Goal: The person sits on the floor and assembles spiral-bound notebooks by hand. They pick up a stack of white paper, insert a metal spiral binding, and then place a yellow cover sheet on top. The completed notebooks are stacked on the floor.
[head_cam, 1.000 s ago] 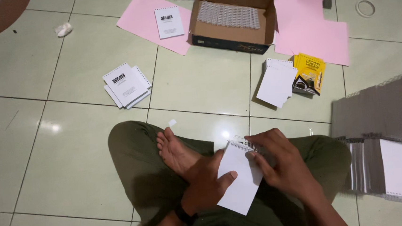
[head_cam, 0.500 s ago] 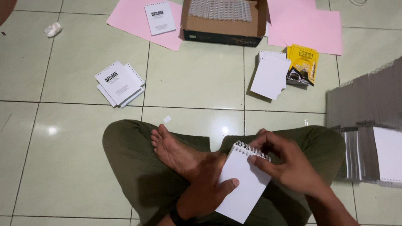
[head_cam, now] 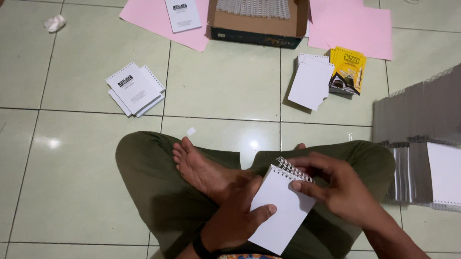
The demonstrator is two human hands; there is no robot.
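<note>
Left hand (head_cam: 236, 221): lower centre of the frame; thumb pressed on the white face of the notepad, the other fingers hidden beneath it; gripping the pad's left edge.
Right hand (head_cam: 338, 188): lower right of centre; fingertips closed on the wire spiral at the pad's top edge; forearm cut off by the bottom border.
Notepad (head_cam: 280, 207): small, white, blank cover; held tilted over the crossed legs, spiral end toward the upper right; lower corner partly overlaps the lap.
Bare foot (head_cam: 200, 166): just left of the pad, resting on olive trousers; heel hidden by the left hand.
Cardboard box (head_cam: 256, 27): top centre, open, filled with rows of wire spirals; its far flap cut off by the frame.
Pink sheets (head_cam: 350, 18): on the floor either side of the box; one carries a finished pad.
Bound pads (head_cam: 134, 88): small pile, upper left.
White stack (head_cam: 310, 82): right of centre, beside a yellow cover (head_cam: 348, 71) it partly hides.
Grey stacks (head_cam: 435, 115): right edge, blurred; individual pieces hard to make out.
</note>
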